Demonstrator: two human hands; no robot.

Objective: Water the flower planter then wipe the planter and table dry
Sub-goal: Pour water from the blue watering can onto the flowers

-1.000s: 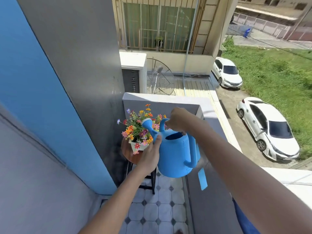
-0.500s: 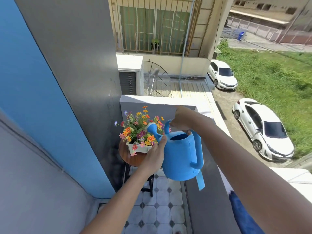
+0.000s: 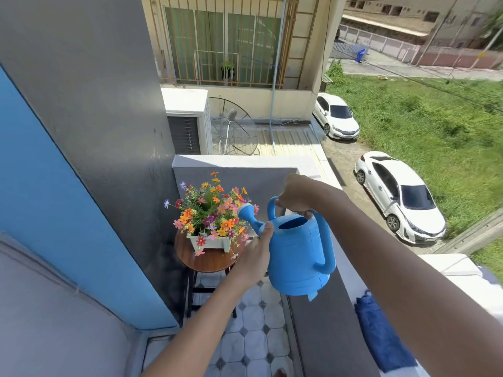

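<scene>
A blue watering can [image 3: 298,257] hangs in the air to the right of the flowers. My right hand [image 3: 295,195] grips its top handle. My left hand [image 3: 255,254] holds the base of the spout, whose rose points at the blooms. The white planter [image 3: 211,242] with colourful flowers [image 3: 211,210] stands on a small round wooden table [image 3: 209,261] in the balcony corner. A folded blue cloth [image 3: 379,333] lies on the parapet ledge at lower right, partly behind my right arm.
A grey and blue wall [image 3: 89,148] closes the left side. The balcony parapet [image 3: 321,308] runs along the right, with a drop to parked white cars [image 3: 400,195] and grass. Tiled floor [image 3: 245,341] lies below the table.
The watering can has moved a little right and away from the flowers, and its spout now stands beside the blooms. Both hands keep their hold.
</scene>
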